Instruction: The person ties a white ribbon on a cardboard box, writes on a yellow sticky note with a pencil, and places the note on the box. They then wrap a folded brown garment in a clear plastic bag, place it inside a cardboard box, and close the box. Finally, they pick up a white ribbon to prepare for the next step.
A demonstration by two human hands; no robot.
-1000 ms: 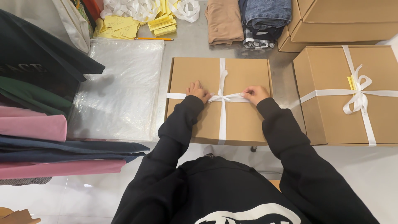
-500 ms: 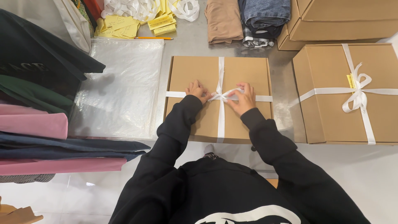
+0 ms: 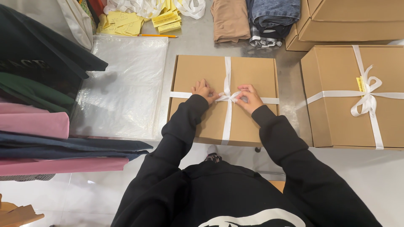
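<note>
1. Cardboard box [image 3: 248, 122], flat and brown, lies in the middle of the grey table [image 3: 198, 42], at 12 o'clock from the person.
2. White ribbon [image 3: 227, 122] crosses over the lid of this box.
3. Left hand [image 3: 204, 90] pinches the ribbon just at 9 o'clock of the crossing.
4. Right hand [image 3: 250, 97] pinches it at 3 o'clock of the crossing.
5. Second box [image 3: 336, 105] with a finished bow stands at 3 o'clock.
6. Clear plastic bag [image 3: 122, 88] lies at 9 o'clock.

A bow-tied brown box [image 3: 353, 96], clear plastic bag [image 3: 122, 84], folded clothes [image 3: 252, 19] and yellow notes [image 3: 139, 21].
</note>
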